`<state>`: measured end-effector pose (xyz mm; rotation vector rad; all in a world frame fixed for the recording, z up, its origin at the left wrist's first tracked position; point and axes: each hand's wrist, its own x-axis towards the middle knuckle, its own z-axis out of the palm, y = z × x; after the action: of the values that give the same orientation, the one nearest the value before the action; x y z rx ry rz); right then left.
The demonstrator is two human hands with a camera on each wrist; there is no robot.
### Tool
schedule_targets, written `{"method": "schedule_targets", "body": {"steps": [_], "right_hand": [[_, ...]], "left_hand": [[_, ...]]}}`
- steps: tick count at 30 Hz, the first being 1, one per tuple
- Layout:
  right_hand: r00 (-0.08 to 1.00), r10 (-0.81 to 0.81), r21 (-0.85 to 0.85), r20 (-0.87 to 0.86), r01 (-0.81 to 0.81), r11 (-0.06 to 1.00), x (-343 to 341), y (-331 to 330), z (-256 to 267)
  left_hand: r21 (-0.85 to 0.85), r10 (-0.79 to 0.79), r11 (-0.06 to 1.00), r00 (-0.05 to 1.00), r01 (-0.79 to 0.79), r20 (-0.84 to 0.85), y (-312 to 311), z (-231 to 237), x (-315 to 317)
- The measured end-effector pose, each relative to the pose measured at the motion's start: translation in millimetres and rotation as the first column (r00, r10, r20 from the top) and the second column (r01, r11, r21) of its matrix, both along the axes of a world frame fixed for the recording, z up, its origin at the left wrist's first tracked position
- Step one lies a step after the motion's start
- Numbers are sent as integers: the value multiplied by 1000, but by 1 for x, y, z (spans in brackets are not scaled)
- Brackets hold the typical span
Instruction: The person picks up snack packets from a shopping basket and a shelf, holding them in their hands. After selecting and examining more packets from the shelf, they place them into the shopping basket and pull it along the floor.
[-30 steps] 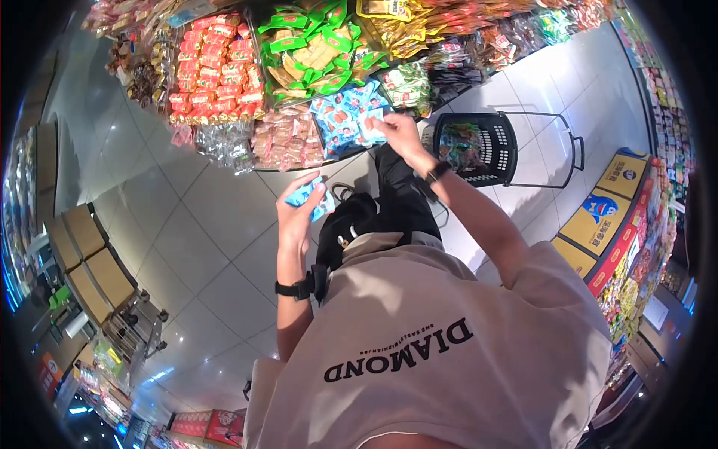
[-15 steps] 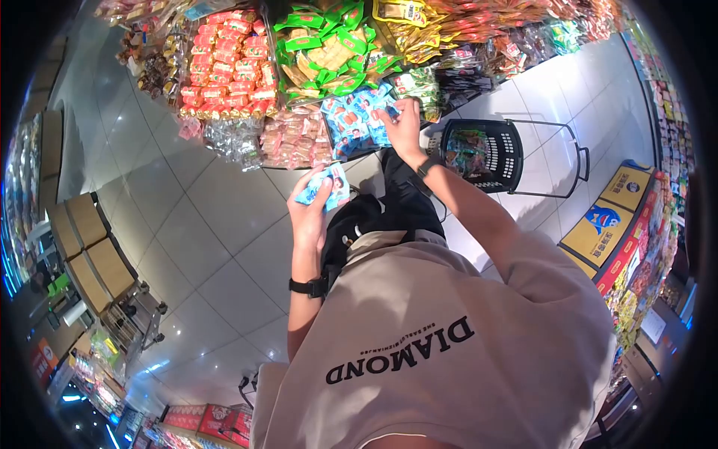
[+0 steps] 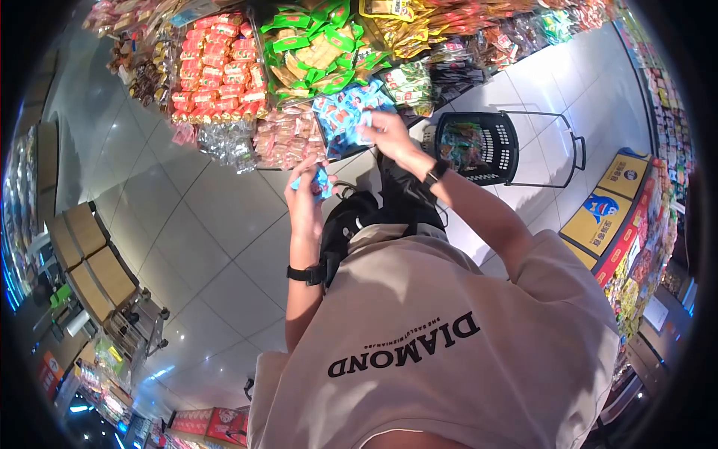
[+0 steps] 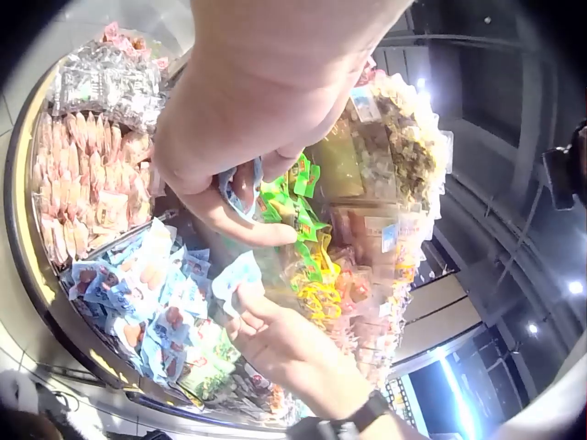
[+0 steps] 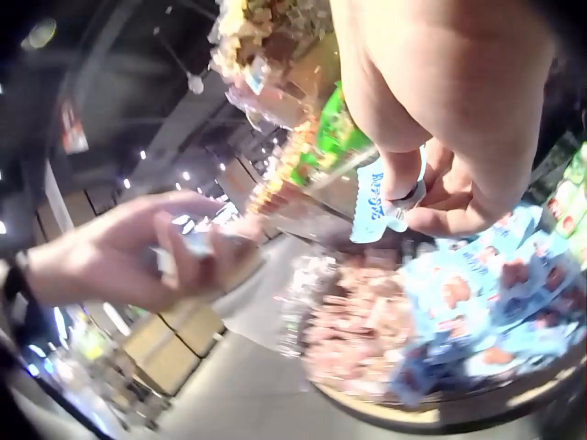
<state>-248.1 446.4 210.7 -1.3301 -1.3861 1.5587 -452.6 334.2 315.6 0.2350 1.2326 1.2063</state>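
My left hand (image 3: 303, 209) holds light-blue snack packets (image 3: 321, 184) in its curled fingers, in front of the display's edge. In the left wrist view the back of that hand hides most of them. Between thumb and fingers, my right hand (image 3: 395, 139) pinches a small blue-and-white snack packet (image 5: 370, 203) by one end. This packet hangs over a heap of matching blue packets (image 5: 491, 298), which fills a compartment at the display's front. In the right wrist view the left hand (image 5: 156, 252) is blurred, off to the left.
Beside the blue heap lie pinkish wrapped snacks (image 3: 288, 138) and green-white packets (image 3: 407, 86). Red-wrapped rolls (image 3: 221, 67) and green bags (image 3: 310, 49) fill sections behind. A black shopping basket (image 3: 508, 150) with a long handle stands on the floor at right, near yellow boxes (image 3: 598, 209).
My right hand has come back slightly from the blue heap and now holds a packet above it. The left hand has turned, so its packets show less of their printed face.
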Motion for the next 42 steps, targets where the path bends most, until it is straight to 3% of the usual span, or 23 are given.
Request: {"method": "schedule_targets", "body": {"steps": [1, 2, 4, 5, 7, 10, 16, 18, 20, 21, 23, 24, 26, 27, 28, 30, 32, 34, 36, 38, 40, 42], "right_hand": [[945, -62, 111, 320, 28, 993, 1, 16, 27], [892, -183, 310, 414, 51, 949, 0, 29, 24], [881, -239, 606, 409, -66, 793, 5, 51, -2], [883, -232, 604, 408, -71, 794, 7, 57, -15], [828, -182, 699, 530, -305, 646, 13, 65, -34], [842, -47, 649, 538, -378, 660, 16, 61, -45], [846, -69, 642, 528, -345, 684, 14, 43, -7], [910, -126, 642, 395, -175, 747, 10, 25, 16], [956, -120, 494, 267, -29, 869, 8, 1, 43], [955, -124, 492, 270, -27, 870, 9, -10, 50], [985, -30, 148, 168, 5, 989, 10, -24, 60], [994, 63, 206, 94, -81, 975, 10, -28, 66], [972, 157, -98, -172, -176, 980, 2, -43, 86], [977, 151, -222, -150, -182, 958, -4, -48, 102], [978, 144, -229, -151, -177, 957, -5, -52, 101], [948, 114, -326, -296, -212, 921, -6, -48, 95], [958, 117, -289, -263, -194, 937, -6, -45, 92], [989, 47, -281, -140, -86, 956, -4, -33, 94], [982, -94, -259, -165, 49, 965, 0, -13, 58], [976, -152, -34, -155, 149, 988, 2, 22, 15], [983, -181, -59, 25, 182, 981, 7, 66, -40], [967, -219, -142, 133, 237, 961, 0, 84, -22]], "left_hand": [[8, -5, 1000, 1000, 5, 16, -2, 2, -1], [7, 2, 1000, 1000, -2, 12, -3, 4, -1], [26, 46, 998, 990, -50, 135, -6, 9, -1], [24, 54, 998, 990, -58, 133, -7, 11, 2], [18, 49, 999, 997, -50, 59, -6, 18, 10], [27, 36, 999, 996, -39, 82, -8, 24, 14], [73, -8, 997, 1000, 10, -20, -2, 14, 18], [81, -18, 996, 993, 28, -120, 6, 16, 23], [98, -19, 995, 995, 29, -100, 11, 9, 24], [94, -12, 995, 996, 20, -90, 12, 7, 25], [87, -10, 996, 995, 19, -101, 15, -3, 26], [91, -12, 996, 995, 22, -101, 19, -4, 27], [95, -53, 993, 984, 69, -167, 19, -2, 31], [105, -65, 991, 983, 84, -173, 22, 6, 33], [98, -72, 991, 983, 89, -172, 20, 2, 34], [99, -104, 986, 965, 131, -241, 25, -5, 34], [117, -92, 985, 963, 125, -254, 22, -5, 35], [73, -11, 997, 988, 22, -155, 22, -4, 33], [26, -25, 999, 979, 31, -203, 18, -4, 29], [70, 22, 997, 997, -17, -70, 9, -6, 22], [38, 7, 999, 998, -5, -62, 6, -6, 20], [58, -37, 998, 999, 39, -25, 4, -1, 20]]}}
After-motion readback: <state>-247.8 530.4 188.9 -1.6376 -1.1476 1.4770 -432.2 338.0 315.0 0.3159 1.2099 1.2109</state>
